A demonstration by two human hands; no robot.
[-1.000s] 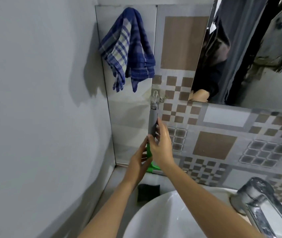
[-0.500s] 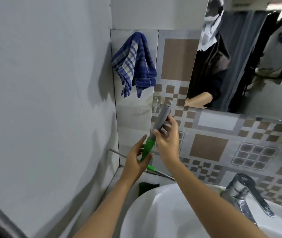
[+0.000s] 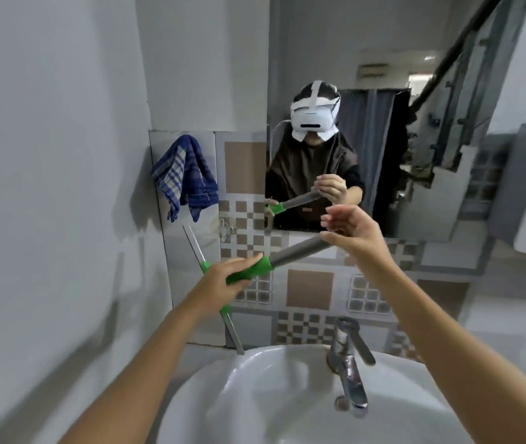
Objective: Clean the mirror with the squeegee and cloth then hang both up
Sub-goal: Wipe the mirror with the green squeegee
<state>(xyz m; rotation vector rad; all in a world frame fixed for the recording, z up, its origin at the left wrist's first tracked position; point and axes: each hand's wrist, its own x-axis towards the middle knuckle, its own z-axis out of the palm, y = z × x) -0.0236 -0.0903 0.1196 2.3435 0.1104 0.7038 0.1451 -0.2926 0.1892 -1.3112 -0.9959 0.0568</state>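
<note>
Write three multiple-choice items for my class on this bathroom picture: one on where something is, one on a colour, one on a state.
1. Where is the checked cloth?
A. in the washbasin
B. hanging on the tiled wall left of the mirror
C. over the tap

2. What colour is the squeegee's grip section?
A. green
B. red
C. yellow

3. How is the squeegee held?
A. hung on its hook
B. lying in the basin
C. in both hands

Answers:
1 B, it hangs beside the mirror.
2 A, the part in the left hand is green.
3 C, the left hand grips it and the right hand's fingers pinch the grey handle end.
</note>
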